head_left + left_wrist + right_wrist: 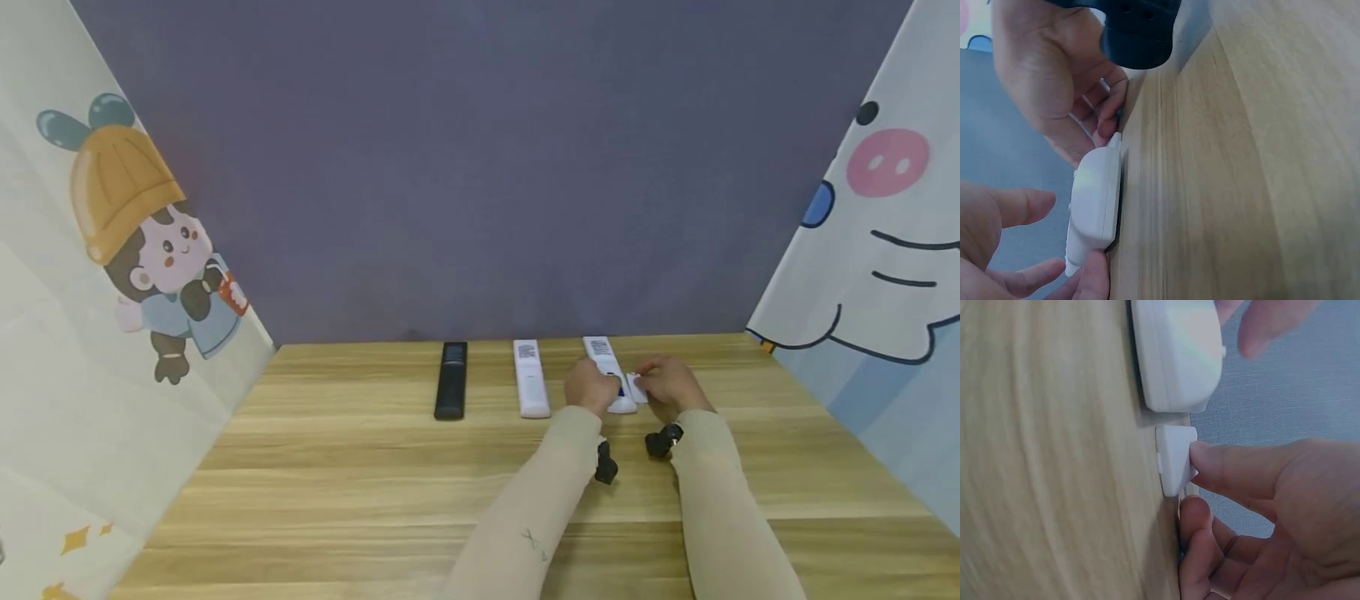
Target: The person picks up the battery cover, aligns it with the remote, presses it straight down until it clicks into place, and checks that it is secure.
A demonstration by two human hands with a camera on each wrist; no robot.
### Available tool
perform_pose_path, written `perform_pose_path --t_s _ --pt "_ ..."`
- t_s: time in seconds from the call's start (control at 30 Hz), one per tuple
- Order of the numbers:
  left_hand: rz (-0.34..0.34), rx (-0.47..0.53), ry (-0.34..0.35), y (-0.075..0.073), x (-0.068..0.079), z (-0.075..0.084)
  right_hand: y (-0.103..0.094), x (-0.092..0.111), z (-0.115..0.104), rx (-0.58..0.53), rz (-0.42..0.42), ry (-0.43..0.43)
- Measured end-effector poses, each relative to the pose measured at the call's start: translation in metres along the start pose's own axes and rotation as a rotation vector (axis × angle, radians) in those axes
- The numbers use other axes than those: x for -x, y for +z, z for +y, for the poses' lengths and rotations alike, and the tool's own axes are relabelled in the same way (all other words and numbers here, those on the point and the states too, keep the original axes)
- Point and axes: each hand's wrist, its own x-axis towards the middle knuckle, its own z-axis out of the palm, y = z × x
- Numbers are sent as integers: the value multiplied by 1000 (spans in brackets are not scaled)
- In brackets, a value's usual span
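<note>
A white remote control (603, 354), its back up, lies on the table at the right end of a row. My left hand (592, 387) is over its near part, a fingertip touching its side in the left wrist view, the thumb (1029, 206) raised apart from it. A small dark blue piece (620, 388) shows beside the left fingers. Right next to the remote is a small white battery cover (1176, 459). My right hand (671, 383) pinches this cover at the table surface, thumb (1210, 459) on its upper face and the other fingers curled beside it.
Another white remote (532, 379) and a black remote (451, 380) lie to the left on the wooden table (337, 467). A grey-purple partition (480, 167) stands along the back edge. Cartoon-printed white sheets (45, 333) flank the table.
</note>
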Motion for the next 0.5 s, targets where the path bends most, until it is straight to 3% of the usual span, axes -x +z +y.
perform_pose_path --t_s 0.17,0.5 --pt "51 -97 11 8 -5 3 0 0 0 1 8 -5" --pt "70 -178 -62 14 -6 7 0 5 2 -7 17 19"
